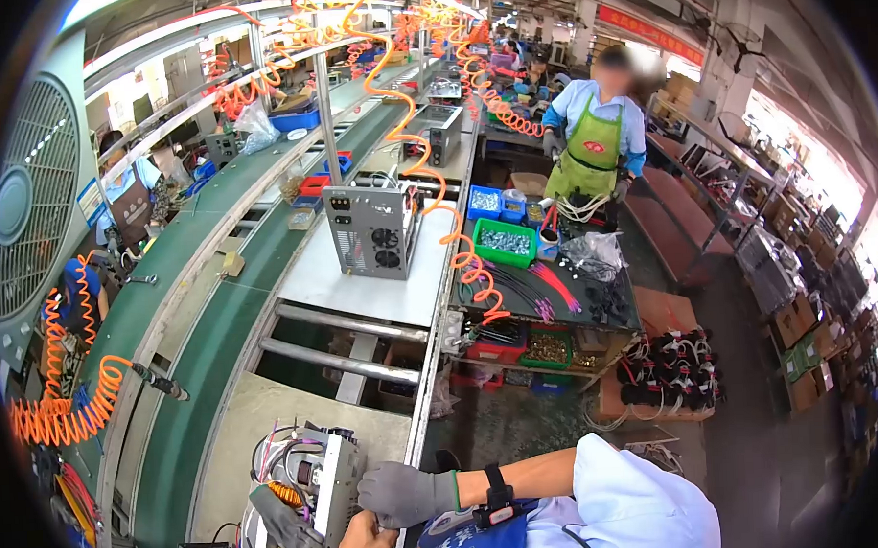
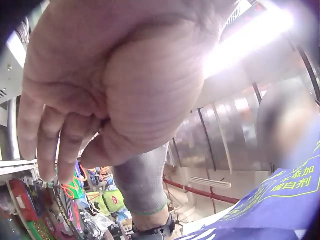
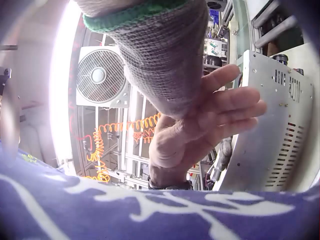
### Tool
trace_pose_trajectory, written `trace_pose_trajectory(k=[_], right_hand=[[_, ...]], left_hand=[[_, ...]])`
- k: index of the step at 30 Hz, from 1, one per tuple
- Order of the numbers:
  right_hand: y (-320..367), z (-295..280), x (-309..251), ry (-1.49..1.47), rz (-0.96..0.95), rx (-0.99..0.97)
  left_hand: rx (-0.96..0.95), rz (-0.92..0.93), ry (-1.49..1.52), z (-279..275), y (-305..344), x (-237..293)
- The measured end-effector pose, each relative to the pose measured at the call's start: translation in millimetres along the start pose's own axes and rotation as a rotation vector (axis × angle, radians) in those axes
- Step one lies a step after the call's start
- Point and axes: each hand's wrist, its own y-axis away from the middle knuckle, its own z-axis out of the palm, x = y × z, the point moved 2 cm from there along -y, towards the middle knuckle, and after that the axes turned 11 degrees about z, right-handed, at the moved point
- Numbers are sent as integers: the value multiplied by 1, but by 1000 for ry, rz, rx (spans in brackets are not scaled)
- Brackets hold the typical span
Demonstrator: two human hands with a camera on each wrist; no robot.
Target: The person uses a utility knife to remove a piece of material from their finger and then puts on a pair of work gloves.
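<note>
The bare left hand [image 1: 365,544] is beside the near open metal case [image 1: 342,484]; its relaxed fingers [image 3: 235,100] extend toward the case's perforated panel [image 3: 272,125]. My right hand [image 1: 406,493] wears a grey knit glove with a green cuff and meets the left hand near its thumb; its fingers are bent away and mostly hidden, so any grip is unclear. In the left wrist view the bare palm [image 2: 145,85] fills the foreground, with the gloved hand [image 2: 142,180] behind it. Another grey glove [image 1: 288,525] lies over the case, beside wires and an orange-wound coil [image 1: 285,493].
Farther up the line stands another metal case [image 1: 369,233] with fans. Green conveyor belts [image 1: 186,422] run along the left. Orange coiled hoses [image 1: 435,176] hang overhead. Bins of small parts [image 1: 504,242] sit on the right bench, where a person in a green apron [image 1: 590,150] stands.
</note>
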Motion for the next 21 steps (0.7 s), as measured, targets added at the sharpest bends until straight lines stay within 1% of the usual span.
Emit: trace_pose_trajectory(k=[2, 5, 8, 9, 11, 12, 13, 14, 15, 16, 17, 18, 19, 20, 21], right_hand=[[0, 0, 1, -8, -12, 33], [-2, -3, 4, -46, -32, 81], [-2, -8, 14, -114, -33, 144], [-3, -10, 20, -147, 8, 153], [-4, -14, 31, -215, 94, 171], [-5, -21, 35, -240, 108, 238], [-8, -33, 39, -268, 126, 303], [-8, -43, 43, -302, 147, 358], [-8, -51, 48, -282, 159, 398], [-3, -59, 59, -253, 158, 422], [-1, -76, 60, -332, 162, 329], [-2, -90, 58, -404, 216, 314], [3, -80, 70, -323, 222, 304], [3, -73, 77, -298, 270, 312], [0, -72, 81, -316, 281, 295]], left_hand=[[45, 33, -43, -2, 2, 17], [61, 16, -106, -2, 1, 18], [145, 137, 34, 2, -4, 33], [151, 162, 78, 2, -4, 39], [159, 210, 162, -7, -2, 76], [207, 200, 161, -6, -11, 61], [254, 185, 162, -3, -24, 33], [302, 160, 168, 2, -28, 17], [281, 215, 136, -7, -29, 49], [393, 161, 552, 8, -39, 31], [400, 208, 692, 9, -43, 30], [389, 217, 722, 5, -46, 44], [405, 260, 681, 1, -50, 53], [377, 303, 767, -6, -54, 53], [327, 353, 938, -9, -60, 45]])
